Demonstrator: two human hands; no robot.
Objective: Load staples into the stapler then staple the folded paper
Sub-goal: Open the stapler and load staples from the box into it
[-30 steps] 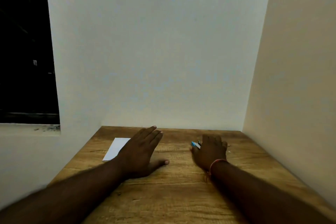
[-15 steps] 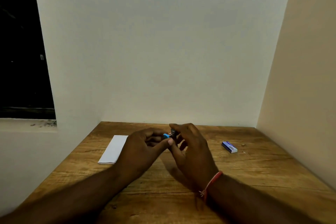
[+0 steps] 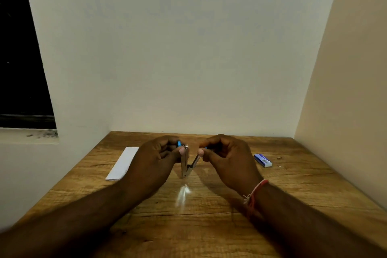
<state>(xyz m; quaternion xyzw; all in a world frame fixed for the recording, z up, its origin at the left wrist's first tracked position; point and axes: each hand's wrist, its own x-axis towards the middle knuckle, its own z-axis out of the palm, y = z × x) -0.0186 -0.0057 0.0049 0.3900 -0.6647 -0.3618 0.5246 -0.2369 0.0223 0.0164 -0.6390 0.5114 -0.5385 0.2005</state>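
A small metal stapler with blue plastic parts (image 3: 187, 165) is held above the wooden table (image 3: 201, 226), swung apart into a V. My left hand (image 3: 155, 161) grips its left arm, which stands nearly upright. My right hand (image 3: 228, 159) pinches the tip of its right arm, which leans to the right. The hinge points down toward the table. The folded white paper (image 3: 123, 163) lies flat on the table, left of my left hand. A small blue staple box (image 3: 263, 160) lies on the table to the right of my right hand.
The table sits in a corner, with a white wall behind and a cream wall (image 3: 343, 90) on the right. A dark window (image 3: 18, 58) with a sill is at the left. Two tiny bits (image 3: 279, 158) lie near the staple box. A red thread band circles my right wrist.
My right hand picked the stapler up from the table's right and brought it to the middle. Both hands now hold it and have swung it apart into a V.
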